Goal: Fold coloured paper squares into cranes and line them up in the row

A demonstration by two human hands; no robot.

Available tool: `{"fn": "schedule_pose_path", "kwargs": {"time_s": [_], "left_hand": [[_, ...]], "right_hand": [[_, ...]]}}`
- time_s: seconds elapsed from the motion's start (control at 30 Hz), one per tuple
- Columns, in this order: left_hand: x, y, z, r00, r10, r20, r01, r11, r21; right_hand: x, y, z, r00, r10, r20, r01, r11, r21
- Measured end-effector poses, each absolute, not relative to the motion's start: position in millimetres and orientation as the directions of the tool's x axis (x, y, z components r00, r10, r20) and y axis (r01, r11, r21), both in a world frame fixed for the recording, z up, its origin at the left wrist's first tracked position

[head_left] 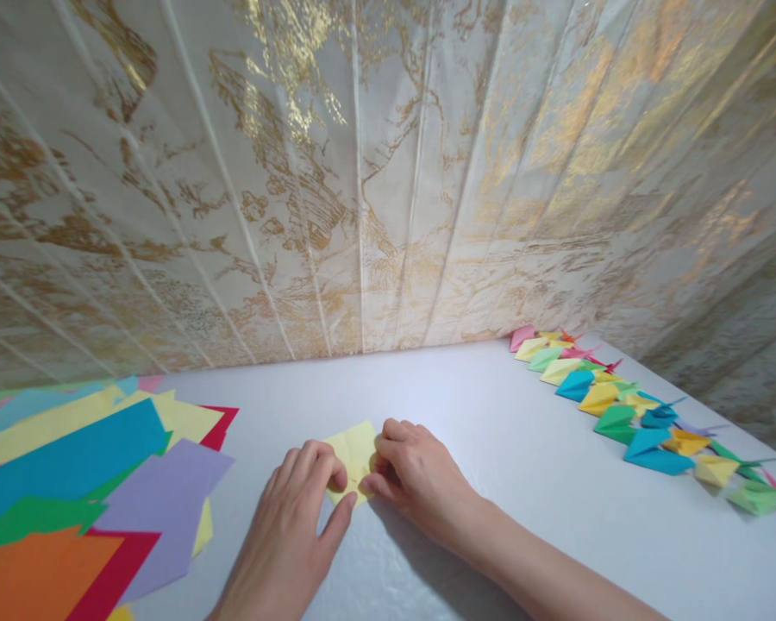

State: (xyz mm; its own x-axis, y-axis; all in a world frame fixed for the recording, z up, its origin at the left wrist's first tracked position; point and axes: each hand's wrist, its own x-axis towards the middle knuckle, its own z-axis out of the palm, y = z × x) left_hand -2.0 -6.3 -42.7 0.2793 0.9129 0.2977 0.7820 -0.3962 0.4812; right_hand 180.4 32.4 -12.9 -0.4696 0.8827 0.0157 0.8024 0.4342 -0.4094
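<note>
A small piece of pale yellow origami paper (pixel 353 446), with creases, rests on the white table between my two hands. My left hand (pixel 307 500) is at its lower left, fingers curled, with the forefinger and thumb at the paper's left and near edges. On the right side, my right hand (pixel 417 474) has its fingers bent in and its thumb at the near right corner, pinching the paper. Parts of both paper edges are hidden under my fingers.
A loose pile of coloured paper sheets (pixel 78 470) covers the table's left. Folded paper cranes (pixel 656 448) in several colours stand in rows along the right edge. Behind the white table (pixel 284 397) hangs a pleated, gold-patterned curtain (pixel 388 198).
</note>
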Motion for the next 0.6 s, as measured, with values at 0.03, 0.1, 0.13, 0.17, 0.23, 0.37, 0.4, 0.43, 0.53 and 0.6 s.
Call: {"fn": "schedule_pose_path", "kwargs": {"time_s": [0.03, 0.1, 0.13, 0.17, 0.23, 0.37, 0.4, 0.43, 0.53, 0.6], "left_hand": [[-2.2, -6.4, -42.0, 0.284, 0.915, 0.287, 0.782, -0.395, 0.483], [-2.5, -6.5, -41.1, 0.292, 0.918, 0.269, 0.779, -0.391, 0.490], [-2.5, -6.5, -40.8, 0.292, 0.920, 0.261, 0.778, -0.387, 0.495], [-2.5, -6.5, -40.8, 0.289, 0.923, 0.255, 0.778, -0.381, 0.500], [-2.2, -6.2, -41.1, 0.283, 0.926, 0.248, 0.778, -0.373, 0.506], [-1.7, -5.5, -42.1, 0.274, 0.928, 0.253, 0.778, -0.369, 0.508], [-1.9, -5.4, -42.2, 0.274, 0.927, 0.254, 0.775, -0.370, 0.512], [-2.1, -5.4, -42.1, 0.271, 0.928, 0.254, 0.772, -0.368, 0.518], [-3.4, -5.7, -41.4, 0.270, 0.934, 0.234, 0.754, -0.356, 0.552], [-4.1, -6.2, -40.5, 0.272, 0.939, 0.211, 0.745, -0.344, 0.572]], "right_hand": [[180.1, 32.3, -13.8, -0.473, 0.881, 0.019, 0.806, 0.441, -0.396], [179.7, 31.7, -14.6, -0.478, 0.878, 0.023, 0.810, 0.451, -0.375], [179.6, 31.3, -14.6, -0.480, 0.877, 0.025, 0.811, 0.455, -0.369], [179.6, 30.8, -14.3, -0.479, 0.877, 0.026, 0.812, 0.455, -0.366], [179.8, 29.6, -13.4, -0.475, 0.880, 0.025, 0.812, 0.449, -0.373], [180.5, 26.3, -12.7, -0.463, 0.886, 0.035, 0.792, 0.431, -0.433], [180.6, 25.3, -12.8, -0.456, 0.889, 0.043, 0.782, 0.423, -0.458], [180.7, 24.4, -13.1, -0.446, 0.893, 0.051, 0.773, 0.413, -0.482], [180.6, 22.2, -14.2, -0.410, 0.909, 0.068, 0.754, 0.380, -0.536], [180.4, 21.3, -15.1, -0.396, 0.916, 0.073, 0.748, 0.367, -0.552]]}}
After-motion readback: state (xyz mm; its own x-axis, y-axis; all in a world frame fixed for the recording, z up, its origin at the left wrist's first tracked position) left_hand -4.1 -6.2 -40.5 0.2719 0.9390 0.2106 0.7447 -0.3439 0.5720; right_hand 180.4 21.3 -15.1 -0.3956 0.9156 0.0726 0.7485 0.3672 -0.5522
